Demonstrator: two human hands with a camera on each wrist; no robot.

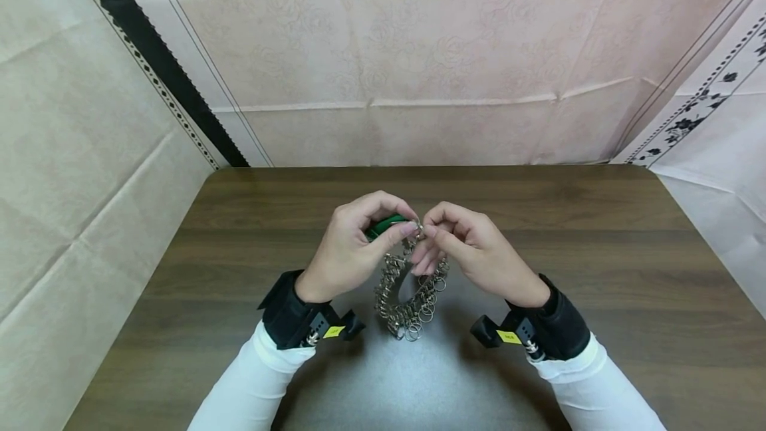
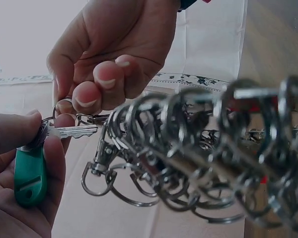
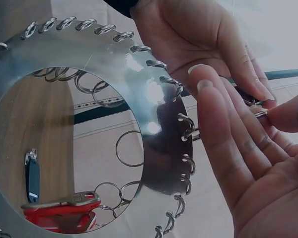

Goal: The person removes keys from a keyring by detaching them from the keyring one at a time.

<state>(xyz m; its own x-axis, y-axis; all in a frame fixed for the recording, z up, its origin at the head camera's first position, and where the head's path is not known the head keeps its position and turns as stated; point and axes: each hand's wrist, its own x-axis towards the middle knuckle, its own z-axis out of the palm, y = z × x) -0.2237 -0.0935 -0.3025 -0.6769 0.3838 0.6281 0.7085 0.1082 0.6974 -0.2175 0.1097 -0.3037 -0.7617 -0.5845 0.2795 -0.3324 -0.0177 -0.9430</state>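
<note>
In the head view my left hand (image 1: 356, 251) pinches a key with a green plastic tag (image 1: 383, 226). The key's silver blade (image 2: 77, 131) points toward the metal rings in the left wrist view. My right hand (image 1: 475, 248) pinches a small ring (image 2: 63, 105) beside the key, and its fingertips meet those of the left hand. A shiny round metal key holder (image 3: 159, 111) hangs below the hands, with many split rings and swivel clasps (image 2: 98, 171) threaded around its rim. Part of the key head is hidden by the left thumb.
Through the holder's centre hole, the right wrist view shows a red object (image 3: 64, 215) with metal on top and a dark blue-green tag (image 3: 33, 178). A brown wooden table (image 1: 598, 251) lies underneath, with patterned cloth (image 1: 419, 52) hanging behind and at both sides.
</note>
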